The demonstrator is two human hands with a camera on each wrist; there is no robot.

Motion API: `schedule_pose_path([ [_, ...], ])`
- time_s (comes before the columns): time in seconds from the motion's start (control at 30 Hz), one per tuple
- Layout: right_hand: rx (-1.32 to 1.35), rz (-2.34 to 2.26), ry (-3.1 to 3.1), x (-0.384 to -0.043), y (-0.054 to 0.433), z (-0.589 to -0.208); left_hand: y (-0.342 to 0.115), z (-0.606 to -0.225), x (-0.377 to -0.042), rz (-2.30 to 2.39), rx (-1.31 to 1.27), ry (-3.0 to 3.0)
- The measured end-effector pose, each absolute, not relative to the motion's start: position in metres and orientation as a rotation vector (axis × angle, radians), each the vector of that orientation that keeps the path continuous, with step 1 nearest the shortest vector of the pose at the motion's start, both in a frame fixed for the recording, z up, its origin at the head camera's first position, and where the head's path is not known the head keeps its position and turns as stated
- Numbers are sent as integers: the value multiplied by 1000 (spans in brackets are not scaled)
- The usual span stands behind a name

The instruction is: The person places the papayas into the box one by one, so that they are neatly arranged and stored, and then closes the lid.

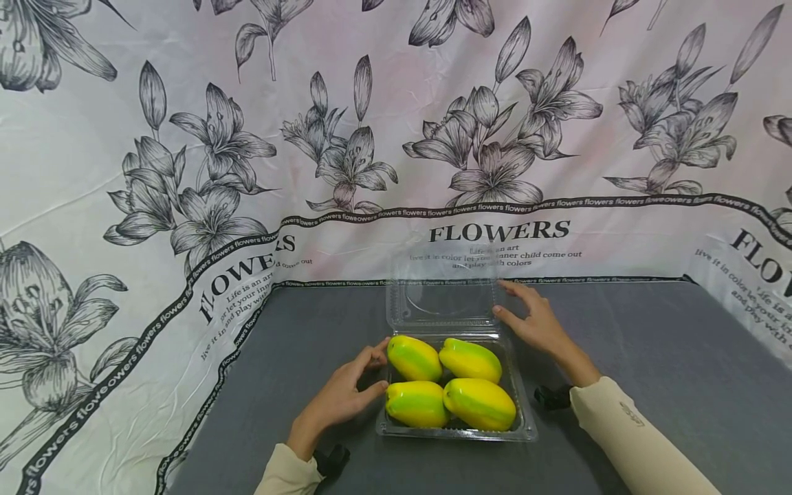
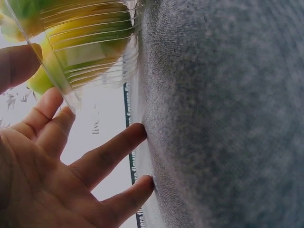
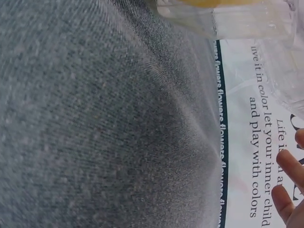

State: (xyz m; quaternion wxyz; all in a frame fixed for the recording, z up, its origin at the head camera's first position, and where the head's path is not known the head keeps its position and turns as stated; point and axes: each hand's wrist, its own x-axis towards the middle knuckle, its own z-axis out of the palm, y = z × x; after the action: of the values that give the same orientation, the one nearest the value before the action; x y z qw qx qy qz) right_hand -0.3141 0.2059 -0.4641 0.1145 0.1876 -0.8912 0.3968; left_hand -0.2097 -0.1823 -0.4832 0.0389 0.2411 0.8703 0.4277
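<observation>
A clear plastic clamshell box (image 1: 458,434) lies on the grey table, its transparent lid (image 1: 442,302) raised at the back. Inside the tray are several smooth yellow-green fruits (image 1: 479,404), set in two rows. My left hand (image 1: 340,392) is at the box's left side, with thumb and forefinger at the rim. In the left wrist view its fingers (image 2: 107,156) are spread, and two fingertips reach the cloth. The right hand (image 1: 538,323) is beside the lid's right edge, thumb and forefinger extended toward it. Only some right fingertips (image 3: 289,168) show in the right wrist view.
A grey cloth covers the table (image 1: 297,330). Behind it and on both sides hangs a white curtain (image 1: 346,251) printed with black lilies and lettering. Black straps (image 1: 553,397) sit at both wrists below the light sleeves (image 1: 631,433).
</observation>
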Motion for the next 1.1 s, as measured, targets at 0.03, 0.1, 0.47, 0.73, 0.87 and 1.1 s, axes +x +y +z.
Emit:
schedule_pose_path([
  [0.03,554,1163,-2602,-314,206,-464,-182,-483,-210,1311,738,2669],
  [0.1,558,1162,-2585,-313,206,-463,-182,-483,-210,1307,736,2676],
  [0.47,582,1161,-2505,-308,206,-463,-182,-482,-210,1310,736,2677],
  [0.73,563,1177,-2463,-300,204,-461,-181,-481,-211,1313,759,2666],
  [0.87,553,1179,-2439,-297,203,-461,-181,-481,-211,1312,758,2667],
  [1.1,565,1154,-2420,-294,203,-464,-181,-482,-210,1305,732,2673],
])
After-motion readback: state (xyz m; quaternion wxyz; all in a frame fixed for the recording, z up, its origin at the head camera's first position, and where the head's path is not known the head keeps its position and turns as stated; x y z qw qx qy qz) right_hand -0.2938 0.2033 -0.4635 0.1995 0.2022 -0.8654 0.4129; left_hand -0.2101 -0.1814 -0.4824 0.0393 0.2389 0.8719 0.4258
